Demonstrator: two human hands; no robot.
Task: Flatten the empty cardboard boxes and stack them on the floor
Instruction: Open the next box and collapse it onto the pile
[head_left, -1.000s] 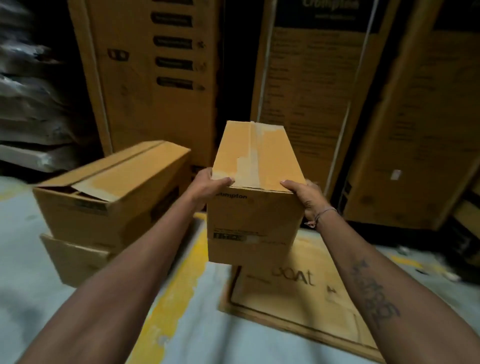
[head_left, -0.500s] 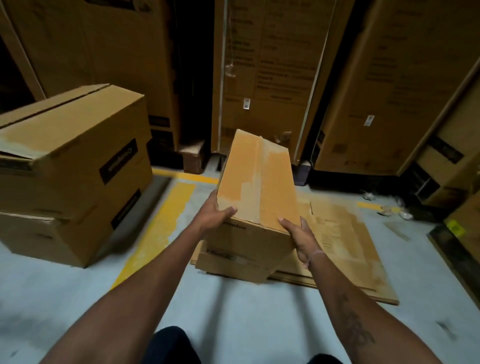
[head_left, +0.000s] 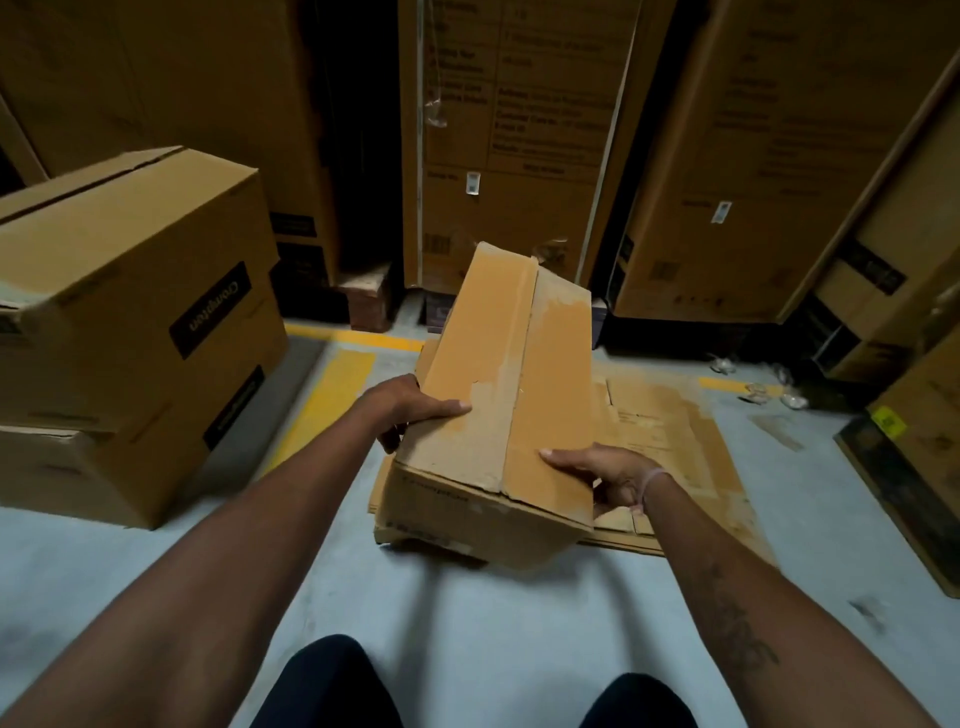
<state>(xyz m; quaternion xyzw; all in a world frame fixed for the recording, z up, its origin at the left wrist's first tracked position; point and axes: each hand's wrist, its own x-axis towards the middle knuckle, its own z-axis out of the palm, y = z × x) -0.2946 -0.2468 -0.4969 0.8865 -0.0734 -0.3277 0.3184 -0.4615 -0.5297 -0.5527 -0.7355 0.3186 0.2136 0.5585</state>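
Box lowered to the flat pile

Both hands, left hand (head_left: 410, 410) and right hand (head_left: 613, 478), clasp the small box (head_left: 498, 415) by its sides; it has come down onto the flattened cardboard (head_left: 670, 431) under the grip, still unflattened.

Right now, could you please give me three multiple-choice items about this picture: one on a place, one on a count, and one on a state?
1. Where is the flattened cardboard?
A. On the floor under the held box
B. On top of the stacked boxes
C. Leaning on the wall

2. How many closed boxes are stacked at the left?
A. One
B. Two
C. Four

3. What state is the held box in?
A. Flattened
C. Torn in half
B. Still a full box, top flaps shut

Answers:
1 A: it lies on the grey floor.
2 B: one stacked box sits on another.
3 B: left hand and right hand grip its sides.
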